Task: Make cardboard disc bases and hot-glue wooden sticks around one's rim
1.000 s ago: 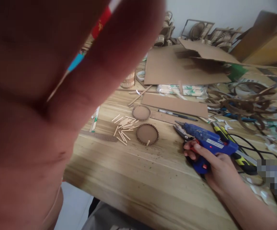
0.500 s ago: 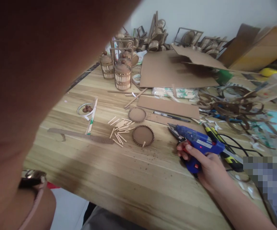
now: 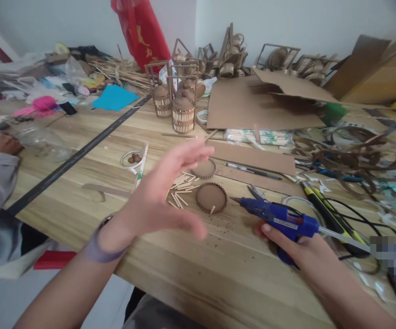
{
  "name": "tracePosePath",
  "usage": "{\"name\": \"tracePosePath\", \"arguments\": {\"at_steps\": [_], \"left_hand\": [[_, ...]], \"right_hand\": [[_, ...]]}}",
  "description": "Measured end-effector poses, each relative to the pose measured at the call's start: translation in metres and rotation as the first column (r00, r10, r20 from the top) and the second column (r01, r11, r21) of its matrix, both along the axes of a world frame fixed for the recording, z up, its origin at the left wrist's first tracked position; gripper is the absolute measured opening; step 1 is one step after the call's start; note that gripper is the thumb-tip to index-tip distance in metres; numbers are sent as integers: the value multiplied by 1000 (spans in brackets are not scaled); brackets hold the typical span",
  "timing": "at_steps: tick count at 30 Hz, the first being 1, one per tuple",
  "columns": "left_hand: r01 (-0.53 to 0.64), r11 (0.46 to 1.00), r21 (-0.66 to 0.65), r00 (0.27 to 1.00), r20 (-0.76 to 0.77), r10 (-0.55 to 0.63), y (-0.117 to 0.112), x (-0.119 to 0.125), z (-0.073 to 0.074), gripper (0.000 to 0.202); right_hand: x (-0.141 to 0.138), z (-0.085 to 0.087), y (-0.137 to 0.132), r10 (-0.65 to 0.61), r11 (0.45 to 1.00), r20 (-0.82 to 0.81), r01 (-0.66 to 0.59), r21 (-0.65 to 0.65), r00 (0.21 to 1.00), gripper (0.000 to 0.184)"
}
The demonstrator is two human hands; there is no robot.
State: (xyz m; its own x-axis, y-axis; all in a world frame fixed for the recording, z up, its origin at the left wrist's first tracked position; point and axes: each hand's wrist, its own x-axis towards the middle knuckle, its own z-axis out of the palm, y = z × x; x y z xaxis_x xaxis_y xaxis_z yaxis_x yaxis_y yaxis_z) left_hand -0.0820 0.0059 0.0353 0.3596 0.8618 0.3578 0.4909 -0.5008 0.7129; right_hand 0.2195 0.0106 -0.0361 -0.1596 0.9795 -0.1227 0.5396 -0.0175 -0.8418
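In my right hand [image 3: 287, 246] is a blue hot glue gun [image 3: 276, 214], a clear glue stick [image 3: 342, 238] poking from its back and its nozzle pointing left. My left hand [image 3: 163, 192] hovers over the table with thumb and fingers apart, nothing between them, slightly blurred. Just right of it lies a round cardboard base [image 3: 212, 198] with a ridged rim and one short stick [image 3: 212, 209] standing at its near edge. A second round piece [image 3: 205, 168] and a pile of short wooden sticks [image 3: 181, 186] are partly hidden behind my left hand.
Small lidded baskets [image 3: 183, 112] in frames stand at the back. Cardboard sheets [image 3: 232, 103], a pen [image 3: 253, 171], brown strips [image 3: 355, 146] and a yellow-black cutter [image 3: 328, 214] lie right. A tape ring [image 3: 132, 158] holds brown balls. Another person's hand [image 3: 1, 141] rests far left.
My left arm, which blocked the upper left of the view, has come down and forward over the table. The glue gun has lifted off slightly, its nozzle nearer the round base.
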Motion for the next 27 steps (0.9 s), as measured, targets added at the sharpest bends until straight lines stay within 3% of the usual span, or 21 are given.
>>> {"name": "tracePosePath", "arguments": {"at_steps": [2,4,7,10,15,19,27], "left_hand": [[63,998,-21,983,-170,-65,11,7,-14,94],[116,992,-56,912,-390,-129,21,15,-32,99],[121,991,-62,838,-528,-136,29,24,-54,97],[104,993,-57,828,-549,-118,32,27,-63,87],[89,995,-34,838,-537,-93,32,30,-69,77],[90,996,-13,847,-525,-83,32,31,-74,72],[82,996,-16,872,-484,-80,31,32,-76,64]], "right_hand": [[0,3,0,55,997,63,-58,43,996,38],[1,2,-1,71,994,139,-82,77,988,40],[2,-7,-5,18,990,246,-51,130,969,47],[0,-14,-11,-49,974,277,-16,226,960,50],[-11,2,-13,156,944,282,-227,238,947,25],[-18,12,-14,185,943,288,-252,217,940,21],[-16,-2,-14,239,898,276,-321,302,931,23]]}}
